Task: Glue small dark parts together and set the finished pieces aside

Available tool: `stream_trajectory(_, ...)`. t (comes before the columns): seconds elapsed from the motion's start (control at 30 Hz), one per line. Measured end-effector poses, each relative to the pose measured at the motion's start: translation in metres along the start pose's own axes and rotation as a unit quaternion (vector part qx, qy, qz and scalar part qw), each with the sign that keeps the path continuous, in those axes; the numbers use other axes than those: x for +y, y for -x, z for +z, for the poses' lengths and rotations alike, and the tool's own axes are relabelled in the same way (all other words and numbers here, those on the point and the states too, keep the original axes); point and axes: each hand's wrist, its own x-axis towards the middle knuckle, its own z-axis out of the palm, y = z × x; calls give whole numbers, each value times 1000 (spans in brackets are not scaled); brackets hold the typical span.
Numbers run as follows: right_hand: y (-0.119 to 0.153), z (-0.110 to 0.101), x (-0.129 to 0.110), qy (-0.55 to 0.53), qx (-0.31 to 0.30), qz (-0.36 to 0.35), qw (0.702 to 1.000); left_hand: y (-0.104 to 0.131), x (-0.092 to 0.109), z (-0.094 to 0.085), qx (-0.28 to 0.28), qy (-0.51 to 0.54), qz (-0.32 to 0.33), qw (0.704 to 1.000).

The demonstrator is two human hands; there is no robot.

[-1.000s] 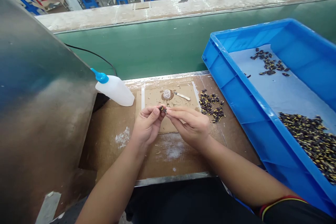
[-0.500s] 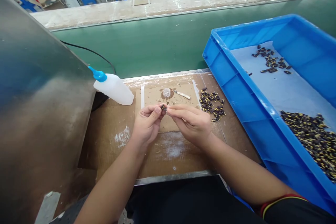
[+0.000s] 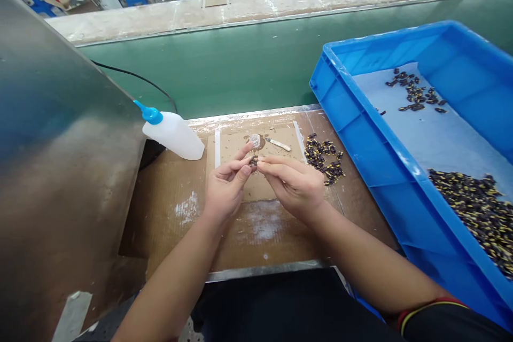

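Note:
Between the fingertips of both hands is a small dark piece (image 3: 253, 160), partly hidden by the fingers. My left hand (image 3: 227, 184) pinches it from the left, its index finger raised toward a small clear cup (image 3: 255, 141). From the right, the closed thumb and fingers of my right hand (image 3: 294, 184) meet at the piece; whether they grip it or something tiny beside it is hidden. Beyond the hands, a white-handled knife (image 3: 279, 144) lies on a cardboard sheet (image 3: 236, 144). A pile of small black-and-yellow pieces (image 3: 323, 157) lies right of the sheet.
A large blue crate (image 3: 360, 133) at the right holds many more black-and-yellow pieces on a white liner. A white squeeze bottle (image 3: 174, 135) with a blue nozzle leans at the left, near a metal panel (image 3: 68, 160). Behind runs a green belt (image 3: 240, 69).
My left index finger has lifted and stretched toward the clear cup. The dark piece has shifted slightly and turned between the fingertips; both hands stay close together.

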Motion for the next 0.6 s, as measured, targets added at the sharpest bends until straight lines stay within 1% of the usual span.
stream_trajectory(0.07, 0, 1, 1, -2, 1, 3, 1000, -2, -2, -5, -13, -45, 32, 998)
stream_trajectory(0.13, 0, 1, 3, 0, 7, 7, 1000, -5, -2, -11, -13, -147, 92, 985)
stream_trajectory(0.2, 0, 2, 4, 2, 20, 5, 1000, -8, 0, -16, -2, -265, 162, 951)
stream_trajectory(0.27, 1, 2, 7, -4, 36, 4, 999, -9, 1, -20, 15, -335, 211, 918)
stream_trajectory(0.33, 1, 4, 10, -24, 42, 20, 999, -10, 2, -21, 31, -353, 217, 910)
stream_trajectory(0.4, -2, 6, 12, -71, 44, 72, 994, -11, 1, -21, 43, -349, 200, 914)
stream_trajectory(0.43, -4, 7, 13, -111, 45, 117, 986, -12, 0, -21, 46, -348, 193, 917)
stream_trajectory(0.47, -7, 8, 12, -162, 44, 169, 971, -13, 0, -21, 48, -347, 187, 918)
stream_trajectory(0.5, -10, 7, 11, -219, 41, 224, 949, -13, -1, -21, 51, -348, 184, 918)
stream_trajectory(0.57, -12, 2, 3, -335, 40, 311, 889, -14, 0, -21, 58, -347, 184, 918)
stream_trajectory(0.6, -9, -3, -3, -387, 37, 337, 857, -13, 2, -20, 63, -346, 184, 918)
